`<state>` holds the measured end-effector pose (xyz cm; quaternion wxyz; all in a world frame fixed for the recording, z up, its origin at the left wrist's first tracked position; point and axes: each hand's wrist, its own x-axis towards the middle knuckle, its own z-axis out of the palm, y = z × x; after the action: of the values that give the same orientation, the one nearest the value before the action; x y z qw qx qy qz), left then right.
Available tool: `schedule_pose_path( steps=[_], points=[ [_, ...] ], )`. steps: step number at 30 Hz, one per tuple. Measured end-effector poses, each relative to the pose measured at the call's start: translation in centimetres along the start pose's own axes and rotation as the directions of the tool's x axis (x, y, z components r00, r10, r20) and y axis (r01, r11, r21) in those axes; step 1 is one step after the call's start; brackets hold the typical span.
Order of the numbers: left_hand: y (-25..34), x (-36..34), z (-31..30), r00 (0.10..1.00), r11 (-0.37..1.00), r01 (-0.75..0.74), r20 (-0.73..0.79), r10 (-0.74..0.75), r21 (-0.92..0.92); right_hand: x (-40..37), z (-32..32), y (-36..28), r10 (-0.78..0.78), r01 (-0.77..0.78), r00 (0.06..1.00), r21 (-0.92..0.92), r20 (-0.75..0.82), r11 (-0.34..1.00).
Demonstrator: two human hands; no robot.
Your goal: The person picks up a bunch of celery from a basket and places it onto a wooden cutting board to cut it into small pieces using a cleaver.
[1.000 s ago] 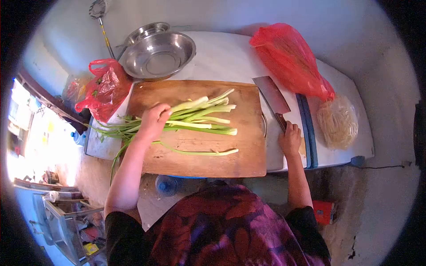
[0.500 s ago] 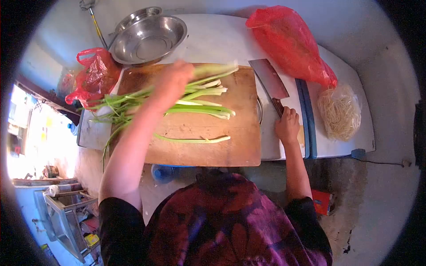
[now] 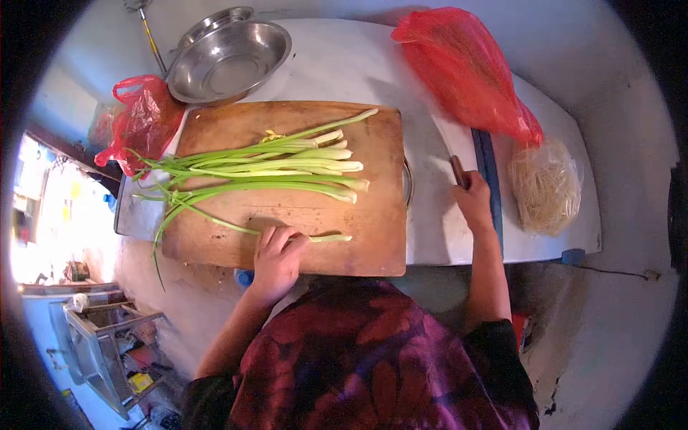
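Observation:
Long green celery stalks [image 3: 287,168] lie side by side across the wooden cutting board [image 3: 337,251], pale cut ends to the right and thin leafy ends to the left. One celery stalk [image 3: 331,238] lies apart near the front of the board. Over it, my left hand [image 3: 279,256] is closed, fingers curled down on the stalk. Right of the board, my right hand [image 3: 474,199] is wrapped round the dark handle of a cleaver [image 3: 457,171]. The cleaver's blade is blurred and seen nearly edge-on, raised above the white table [image 3: 344,61].
Two steel basins [image 3: 229,64] stand at the back left, beside a red plastic bag [image 3: 149,115]. A large red bag [image 3: 459,72] lies at the back right, with a clear bag of noodle-like strands [image 3: 545,188] nearer. A dark blue strip [image 3: 489,172] runs between.
My left hand has come from the back stalks down to the front one. My right hand has lifted the cleaver off the table by its handle. The long back stalk now lies on the board.

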<state>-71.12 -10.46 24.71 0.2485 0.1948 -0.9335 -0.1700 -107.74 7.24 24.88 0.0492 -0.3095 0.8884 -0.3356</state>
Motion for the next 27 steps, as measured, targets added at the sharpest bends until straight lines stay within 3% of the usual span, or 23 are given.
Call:
schedule_pose_path(
  steps=[2, 4, 8, 13, 15, 18, 22, 24, 27],
  points=[
    [0.1, 0.3, 0.0, 0.999, 1.0, 0.012, -0.032, -0.012, -0.003, -0.7, -1.7, -1.2, 0.085, -0.092, 0.996, 0.203, 0.042, 0.975],
    [-0.1, 1.1, 0.4, 0.998, 1.0, 0.015, -0.067, -0.014, 0.016, -2.3, -5.1, -4.7, 0.225, -0.271, 0.962, 0.483, 0.152, 0.833],
    [-0.1, 5.3, 1.6, 0.997, 0.996, -0.016, -0.075, 0.023, 0.086, -3.8, -7.0, -8.8, 0.013, 0.02, 0.999, 0.656, -0.046, 0.755],
    [-1.0, 7.0, 2.8, 0.998, 0.969, 0.053, 0.015, -0.058, 0.243, -4.3, -6.8, -8.8, -0.072, 0.005, 0.991, 0.499, 0.116, 0.867],
    [-1.1, 6.9, 2.4, 0.998, 0.954, 0.024, 0.04, -0.038, 0.297, -5.0, -6.3, -8.5, -0.043, -0.092, 0.976, 0.581, 0.214, 0.809],
    [-1.4, 6.7, 1.6, 0.998, 0.942, -0.02, 0.056, 0.002, 0.335, -5.5, -6.1, -7.7, -0.044, -0.075, 0.983, 0.613, 0.178, 0.786],
    [-2.7, 6.5, 0.6, 0.999, 0.961, -0.029, 0.044, 0.017, 0.277, -5.7, -6.9, -8.1, -0.046, -0.083, 0.972, 0.517, 0.232, 0.852],
    [-3.5, 5.9, -0.2, 1.0, 0.975, 0.013, 0.015, -0.017, 0.224, -6.0, -7.1, -8.8, -0.061, -0.055, 0.964, 0.423, 0.258, 0.905],
    [-6.2, 4.3, -0.7, 0.995, 0.991, 0.101, -0.02, -0.1, 0.083, -7.1, -7.0, -10.3, -0.274, 0.25, 0.934, 0.129, 0.227, 0.96]
  ],
)
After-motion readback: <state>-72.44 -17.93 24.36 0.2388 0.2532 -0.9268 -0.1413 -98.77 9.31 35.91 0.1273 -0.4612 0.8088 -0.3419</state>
